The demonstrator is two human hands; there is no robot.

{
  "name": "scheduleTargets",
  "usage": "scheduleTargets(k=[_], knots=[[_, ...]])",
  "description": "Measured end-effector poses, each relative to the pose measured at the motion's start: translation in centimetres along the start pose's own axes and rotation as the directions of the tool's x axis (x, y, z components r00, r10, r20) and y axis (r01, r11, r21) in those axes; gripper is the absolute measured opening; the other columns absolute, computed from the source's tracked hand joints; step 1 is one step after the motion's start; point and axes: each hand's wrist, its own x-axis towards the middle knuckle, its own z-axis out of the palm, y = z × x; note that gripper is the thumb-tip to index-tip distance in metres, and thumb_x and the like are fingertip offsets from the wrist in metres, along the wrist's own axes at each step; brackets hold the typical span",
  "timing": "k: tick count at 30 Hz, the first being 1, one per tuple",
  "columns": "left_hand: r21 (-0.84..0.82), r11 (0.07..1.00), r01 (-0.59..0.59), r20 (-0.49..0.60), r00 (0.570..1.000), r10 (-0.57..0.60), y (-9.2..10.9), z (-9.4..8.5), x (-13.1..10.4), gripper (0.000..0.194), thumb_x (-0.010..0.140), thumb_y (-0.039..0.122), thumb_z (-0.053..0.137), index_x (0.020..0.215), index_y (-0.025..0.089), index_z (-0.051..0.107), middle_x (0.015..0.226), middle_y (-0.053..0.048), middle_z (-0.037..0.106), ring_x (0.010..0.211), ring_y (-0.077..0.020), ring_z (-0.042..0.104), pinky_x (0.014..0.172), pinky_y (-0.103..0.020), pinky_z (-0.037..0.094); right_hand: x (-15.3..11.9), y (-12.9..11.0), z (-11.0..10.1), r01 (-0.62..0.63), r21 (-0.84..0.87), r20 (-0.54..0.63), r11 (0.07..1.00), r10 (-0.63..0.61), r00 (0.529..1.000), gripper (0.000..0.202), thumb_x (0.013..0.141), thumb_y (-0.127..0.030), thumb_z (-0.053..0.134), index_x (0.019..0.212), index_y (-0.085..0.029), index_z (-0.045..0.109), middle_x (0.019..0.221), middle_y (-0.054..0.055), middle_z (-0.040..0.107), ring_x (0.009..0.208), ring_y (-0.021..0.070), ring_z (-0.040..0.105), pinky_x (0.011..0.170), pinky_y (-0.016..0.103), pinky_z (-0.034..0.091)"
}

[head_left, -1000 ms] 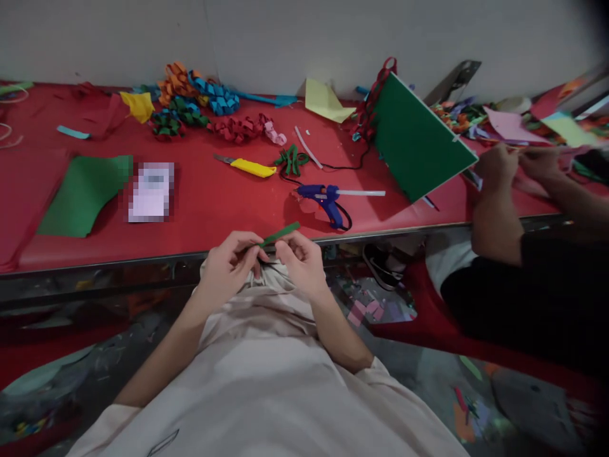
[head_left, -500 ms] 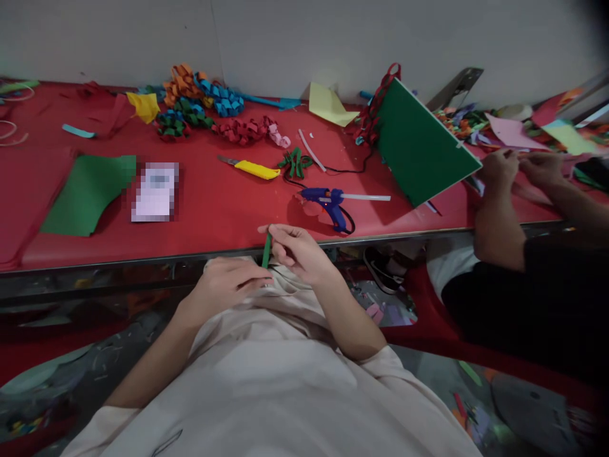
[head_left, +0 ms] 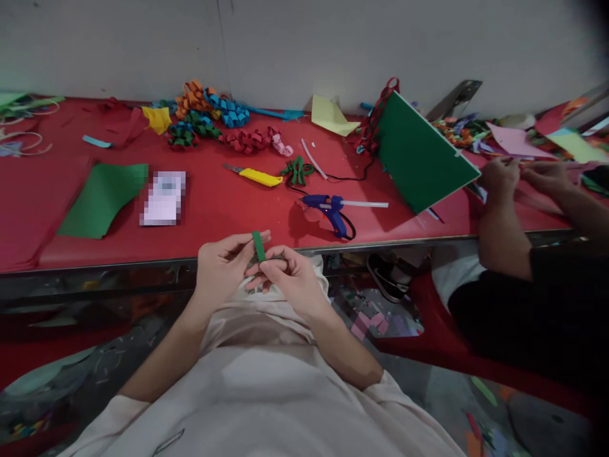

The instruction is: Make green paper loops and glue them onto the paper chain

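Note:
A short green paper strip (head_left: 259, 246) spans the gap between my two hands, just over my lap at the table's near edge. My left hand (head_left: 222, 263) pinches its upper end between thumb and fingers. At the lower end, the thumb and forefinger of my right hand (head_left: 292, 277) close on the strip. Beyond my hands lies a blue glue gun (head_left: 328, 206) with a clear glue stick in its back. A small bundle of green paper loops (head_left: 297, 170) sits behind it, beside a yellow utility knife (head_left: 259, 177) with its blade out.
Green paper (head_left: 104, 197) and a blurred pale rectangle (head_left: 164, 198) lie left on the red table (head_left: 214, 209). Colourful paper chains (head_left: 214, 111) line the back. A green board (head_left: 423, 152) leans at right, near a co-worker's hands (head_left: 499, 178).
My left hand has risen and taken the strip's upper end. My right hand has shifted down to its lower end. The view has tilted slightly.

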Motion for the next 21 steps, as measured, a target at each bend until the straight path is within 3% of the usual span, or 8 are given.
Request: scheduleTargets(k=[3, 6, 10, 13, 15, 17, 21], knots=[[-0.291, 0.947, 0.134, 0.113, 0.988, -0.105, -0.2, 0.4, 0.2, 0.029, 0.09, 0.045, 0.073, 0.104, 0.02, 0.08, 0.11, -0.01, 0.08, 0.097, -0.026, 0.078, 0.087, -0.038, 0.065, 0.9, 0.8, 0.0, 0.071, -0.082, -0.102, 0.994, -0.079, 0.992, 0.041, 0.081, -0.055, 0.078, 0.089, -0.021, 0.057, 0.07, 0.001, 0.076, 0.056, 0.0153, 0.072, 0.047, 0.021, 0.048], [-0.363, 0.925, 0.113, 0.095, 0.992, -0.084, -0.6, 0.8, -0.2, 0.026, 0.089, 0.043, 0.075, 0.102, 0.02, 0.078, 0.114, -0.012, 0.079, 0.102, -0.0278, 0.077, 0.089, -0.042, 0.065, 1.5, 0.6, -0.5, 0.111, -0.156, -0.164, 0.981, -0.137, 0.977, 0.037, 0.081, -0.053, 0.079, 0.09, -0.021, 0.064, 0.07, 0.001, 0.074, 0.06, 0.0152, 0.072, 0.05, 0.022, 0.051], [-0.182, 0.981, -0.072, 0.067, 0.994, 0.086, -1.1, 1.2, -0.8, 0.021, 0.091, 0.04, 0.074, 0.092, 0.019, 0.075, 0.136, -0.015, 0.068, 0.122, -0.03, 0.07, 0.102, -0.045, 0.06, 1.5, -0.7, -1.2, 0.111, -0.148, -0.149, 0.983, -0.133, 0.98, 0.038, 0.08, -0.056, 0.078, 0.092, -0.021, 0.07, 0.079, 0.001, 0.073, 0.068, 0.0144, 0.07, 0.071, 0.03, 0.062], [0.008, 0.965, -0.263, 0.104, 0.96, 0.261, -1.4, 1.2, -1.0, 0.018, 0.096, 0.031, 0.065, 0.085, 0.02, 0.073, 0.149, -0.012, 0.058, 0.139, -0.0301, 0.057, 0.113, -0.05, 0.051, 1.1, -1.4, -1.3, 0.13, -0.178, -0.136, 0.975, -0.155, 0.979, 0.031, 0.085, -0.049, 0.075, 0.1, -0.022, 0.067, 0.085, 0.002, 0.076, 0.075, 0.015, 0.072, 0.077, 0.031, 0.062], [0.107, 0.932, -0.346, 0.117, 0.935, 0.334, -1.5, 1.2, -1.0, 0.021, 0.098, 0.022, 0.057, 0.081, 0.02, 0.07, 0.147, -0.01, 0.061, 0.144, -0.0293, 0.052, 0.114, -0.053, 0.05, 0.7, -1.3, -1.2, 0.177, -0.247, -0.131, 0.953, -0.214, 0.968, 0.028, 0.088, -0.04, 0.073, 0.109, -0.024, 0.064, 0.087, 0.002, 0.077, 0.078, 0.0153, 0.074, 0.078, 0.03, 0.061], [0.198, 0.897, -0.396, 0.125, 0.918, 0.377, -1.7, 1.1, -0.8, 0.024, 0.096, 0.014, 0.052, 0.078, 0.02, 0.067, 0.142, -0.01, 0.065, 0.146, -0.0286, 0.05, 0.113, -0.054, 0.05, 0.3, -1.1, -1.1, 0.248, -0.398, -0.094, 0.883, -0.308, 0.947, 0.027, 0.094, -0.035, 0.067, 0.118, -0.025, 0.062, 0.095, 0.003, 0.079, 0.085, 0.0162, 0.075, 0.08, 0.029, 0.06], [0.295, 0.869, -0.396, 0.126, 0.918, 0.376, -2.0, 0.8, -0.6, 0.023, 0.093, 0.01, 0.052, 0.079, 0.02, 0.065, 0.137, -0.01, 0.069, 0.139, -0.0271, 0.057, 0.108, -0.052, 0.054, -0.5, -0.9, -1.3, 0.371, -0.702, 0.119, 0.608, -0.414, 0.903, 0.031, 0.101, -0.028, 0.052, 0.129, -0.026, 0.065, 0.119, 0.007, 0.076, 0.097, 0.0176, 0.075, 0.082, 0.028, 0.056]])
